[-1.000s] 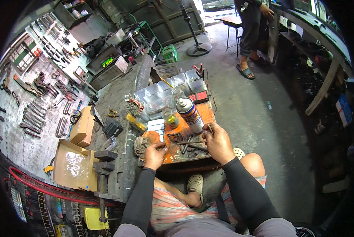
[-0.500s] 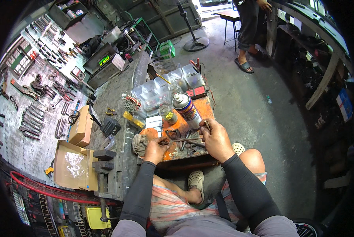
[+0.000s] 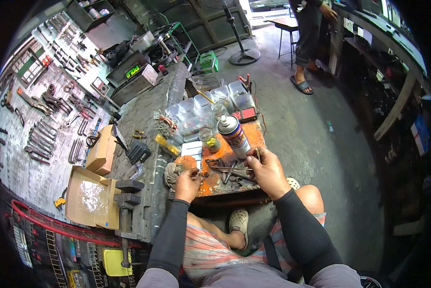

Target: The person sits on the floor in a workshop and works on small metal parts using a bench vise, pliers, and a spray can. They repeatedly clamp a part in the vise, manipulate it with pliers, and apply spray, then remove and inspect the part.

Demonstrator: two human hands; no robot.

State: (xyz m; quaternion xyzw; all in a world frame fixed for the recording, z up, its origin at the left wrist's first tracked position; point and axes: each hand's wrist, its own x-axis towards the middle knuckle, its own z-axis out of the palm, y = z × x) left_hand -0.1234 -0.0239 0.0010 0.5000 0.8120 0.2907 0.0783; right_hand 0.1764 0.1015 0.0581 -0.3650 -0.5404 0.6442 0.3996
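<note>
My right hand (image 3: 267,174) is closed on a thin metal rod (image 3: 232,168), which points left across an orange, worn work stand (image 3: 256,135). Left of the rod's tip is my left hand (image 3: 186,186), its thumb and fingers pinched together; whatever they hold is too small to make out. Beneath the rod lie several dark metal parts (image 3: 231,178). A spray can (image 3: 233,136) stands upright just beyond my right hand. Beside my left hand sits a crumpled grey rag (image 3: 172,174), and behind it lies a white sheet (image 3: 192,150). A clear jar (image 3: 209,140) stands near the can.
Clear plastic bins (image 3: 196,113) and a red-and-black box (image 3: 246,114) line the stand's far side. At left, a workbench (image 3: 150,113) carries a vise (image 3: 129,198) and open cardboard boxes (image 3: 88,197). Tools hang on the wall panel (image 3: 37,125). A person (image 3: 307,43) stands far right.
The view has shifted slightly, so the stand appears a little farther right. My left hand sits a bit farther from the rod's tip. My right hand keeps hold of the rod.
</note>
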